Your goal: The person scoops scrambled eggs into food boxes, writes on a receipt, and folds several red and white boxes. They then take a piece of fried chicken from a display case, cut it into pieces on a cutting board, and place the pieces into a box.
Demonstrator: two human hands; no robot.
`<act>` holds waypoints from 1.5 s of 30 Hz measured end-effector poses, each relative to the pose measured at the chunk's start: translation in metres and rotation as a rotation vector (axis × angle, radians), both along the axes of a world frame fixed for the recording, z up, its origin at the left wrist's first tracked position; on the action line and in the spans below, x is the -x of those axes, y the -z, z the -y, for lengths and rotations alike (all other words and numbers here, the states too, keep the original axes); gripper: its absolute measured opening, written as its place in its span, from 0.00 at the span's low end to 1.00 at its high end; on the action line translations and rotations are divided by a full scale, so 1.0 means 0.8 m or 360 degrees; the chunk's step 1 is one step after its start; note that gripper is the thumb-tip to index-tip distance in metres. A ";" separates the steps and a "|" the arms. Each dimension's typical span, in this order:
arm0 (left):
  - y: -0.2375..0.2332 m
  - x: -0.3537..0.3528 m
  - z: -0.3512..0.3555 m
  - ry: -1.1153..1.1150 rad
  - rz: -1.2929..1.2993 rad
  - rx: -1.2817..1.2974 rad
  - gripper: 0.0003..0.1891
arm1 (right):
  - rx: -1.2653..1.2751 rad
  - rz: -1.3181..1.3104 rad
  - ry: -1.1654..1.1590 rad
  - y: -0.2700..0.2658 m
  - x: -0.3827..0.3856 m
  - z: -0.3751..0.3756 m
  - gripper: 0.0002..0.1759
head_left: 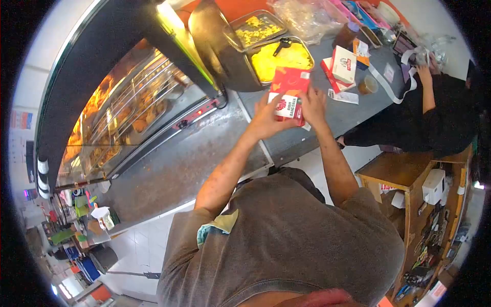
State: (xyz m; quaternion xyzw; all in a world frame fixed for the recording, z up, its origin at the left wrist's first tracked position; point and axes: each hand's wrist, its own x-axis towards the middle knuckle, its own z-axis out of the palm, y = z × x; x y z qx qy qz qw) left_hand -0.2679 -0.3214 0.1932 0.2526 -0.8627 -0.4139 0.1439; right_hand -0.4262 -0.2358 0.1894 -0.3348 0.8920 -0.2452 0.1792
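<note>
A red and white cardboard food box point(289, 84) is held up over the counter, between both my hands. My left hand point(270, 120) grips its left side and lower edge, with the fingers curled round it. On the opposite side, my right hand point(313, 106) closes on the box's right edge. Just beyond the box lies a metal tray of yellow food point(276, 62), with a black-handled utensil point(283, 46) resting on the food. To the right, a white-topped box point(343, 65) lies on a red one point(330, 77), beside a small tub of brown contents point(368, 85).
A glass heated cabinet point(138, 102) with browned food stands left. Behind are a second tray with yellow bits point(258, 31) and a clear plastic bag point(307, 18). A co-worker in black point(434, 115) leans at the right, near a wooden shelf unit point(399, 171).
</note>
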 end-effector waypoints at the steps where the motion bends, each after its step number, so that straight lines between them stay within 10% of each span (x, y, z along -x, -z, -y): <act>1: 0.003 0.007 0.006 0.0027 0.0008 0.0008 0.48 | 0.0008 0.0008 0.0027 0.036 0.032 -0.003 0.34; 3: 0.007 0.009 0.026 -0.0155 -0.0326 -0.0625 0.43 | 0.0933 0.0892 -0.0051 0.138 0.077 -0.007 0.32; 4: 0.013 0.015 0.034 -0.0129 -0.0291 -0.0625 0.43 | 0.1348 0.0675 0.0148 0.135 0.073 -0.014 0.30; 10: 0.051 0.041 0.056 -0.0322 -0.0159 -0.1983 0.32 | 0.0343 0.0064 -0.0093 0.260 0.107 -0.028 0.11; 15: 0.038 0.052 0.034 -0.0347 -0.0189 -0.1889 0.31 | -0.0318 -0.0355 -0.0368 0.227 0.115 -0.014 0.09; 25: 0.046 0.074 0.019 -0.0198 -0.0089 -0.1575 0.30 | 0.0070 -0.1157 0.0188 0.257 0.182 -0.057 0.20; 27: 0.046 0.077 0.013 -0.0238 -0.0066 -0.1522 0.29 | -0.0153 -0.0324 0.0490 0.215 0.191 -0.060 0.19; 31: 0.055 0.081 0.019 -0.0238 -0.0055 -0.1384 0.33 | -0.0264 -0.0120 0.0350 0.238 0.183 -0.097 0.18; 34: 0.044 0.091 0.027 -0.0060 -0.0019 -0.1517 0.35 | -0.0007 -0.0167 0.0191 0.260 0.160 -0.121 0.21; 39: 0.047 0.098 0.040 -0.0043 0.0075 -0.1520 0.36 | 0.1568 0.1561 0.0494 0.150 0.076 -0.073 0.39; 41: 0.073 0.094 0.051 0.0102 -0.0118 -0.2313 0.37 | 0.1589 0.1686 0.0434 0.119 0.060 -0.050 0.40; 45: 0.111 0.090 0.018 -0.0070 -0.0286 -0.2148 0.38 | 0.1451 0.1714 0.0342 0.110 0.056 -0.018 0.45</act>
